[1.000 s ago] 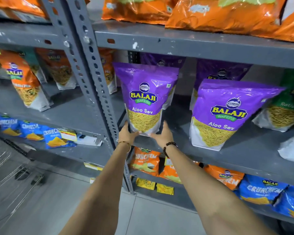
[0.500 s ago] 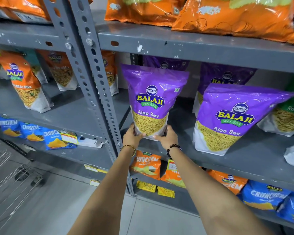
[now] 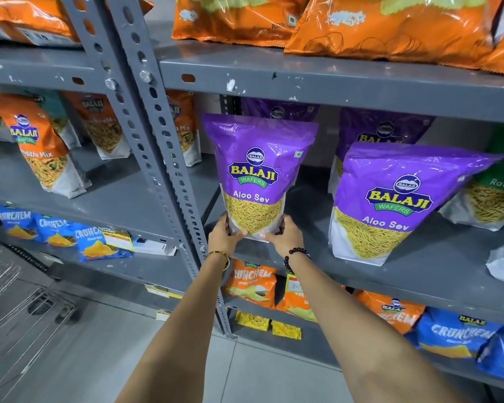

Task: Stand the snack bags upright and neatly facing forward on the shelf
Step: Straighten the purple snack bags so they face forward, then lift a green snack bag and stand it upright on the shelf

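A purple Aloo Sev bag (image 3: 258, 170) stands upright at the front left of the grey middle shelf (image 3: 437, 274), label facing me. My left hand (image 3: 224, 235) grips its bottom left corner and my right hand (image 3: 284, 237) grips its bottom right corner. A second purple Aloo Sev bag (image 3: 396, 199) stands to the right, leaning back. Behind each of them another purple bag (image 3: 277, 110) shows in part.
A perforated grey upright post (image 3: 157, 158) stands just left of the held bag. Orange Mitha Mix bags (image 3: 38, 144) fill the left bay. A green bag (image 3: 495, 196) leans at far right. Orange bags lie on the top shelf, Crunchem bags (image 3: 253, 282) below. A wire trolley (image 3: 18, 309) stands bottom left.
Both hands closed around the bottom corners of the left purple bag and raised it more upright. The view has moved closer to the shelf.
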Motion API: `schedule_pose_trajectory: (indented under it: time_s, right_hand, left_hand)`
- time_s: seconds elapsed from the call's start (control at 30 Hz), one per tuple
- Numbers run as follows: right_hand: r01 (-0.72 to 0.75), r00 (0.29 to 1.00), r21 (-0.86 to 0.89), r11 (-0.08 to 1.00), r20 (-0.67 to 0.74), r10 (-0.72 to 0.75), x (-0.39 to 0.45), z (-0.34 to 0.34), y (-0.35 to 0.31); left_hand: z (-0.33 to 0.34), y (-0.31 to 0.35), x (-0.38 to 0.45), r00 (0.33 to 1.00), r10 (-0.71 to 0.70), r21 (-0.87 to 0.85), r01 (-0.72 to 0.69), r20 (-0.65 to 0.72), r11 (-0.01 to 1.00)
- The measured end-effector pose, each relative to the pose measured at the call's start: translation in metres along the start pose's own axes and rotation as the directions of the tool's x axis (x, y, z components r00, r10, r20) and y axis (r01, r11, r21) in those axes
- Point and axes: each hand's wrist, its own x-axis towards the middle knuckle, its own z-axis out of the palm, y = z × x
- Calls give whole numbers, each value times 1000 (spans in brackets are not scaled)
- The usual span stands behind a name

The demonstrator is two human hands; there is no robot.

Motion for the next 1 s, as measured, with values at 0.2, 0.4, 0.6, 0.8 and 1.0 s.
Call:
schedule_pose_trajectory:
  time_s: [0.2, 0.4, 0.6, 0.8, 1.0]
  right_hand:
    - [45, 999, -53, 998, -1, -46, -17, -11, 12]
    - [89, 991, -136, 987, -89, -102, -58, -52, 48]
    - [8, 943, -122, 992, -331, -48, -103, -146, 108]
    - [-139, 816, 31, 990, -563, 133, -124, -263, 189]
    - [-134, 700, 206, 969, -673, 240, -111, -381, 244]
  left_hand:
    - [12, -8, -24, 987, -26, 117, 45, -156, 992]
    - [64, -13, -71, 989, 88, 255, -54, -121, 965]
    - [160, 11, -110, 970, 208, 257, -234, 126, 937]
    - [277, 38, -157, 923, 222, 243, -305, 315, 921]
    - [387, 78, -175, 908, 209, 183, -290, 363, 939]
